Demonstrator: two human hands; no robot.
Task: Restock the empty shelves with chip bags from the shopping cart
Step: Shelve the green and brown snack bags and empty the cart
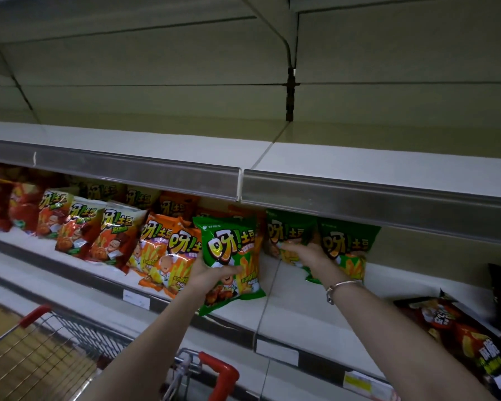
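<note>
Left grip (pixel 208 274) curled round green bag (pixel 226 244)

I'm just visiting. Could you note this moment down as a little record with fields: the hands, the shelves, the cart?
left hand: grips a green chip bag by its lower part, in front of the lower shelf
right hand: on the standing green bags further right; grip unclear
shelf row, left to right: red bags, orange bags, then green
upper shelf: white board, grey price rail
shopping cart: below left, red handles
far right: dark bag lying flat
</note>
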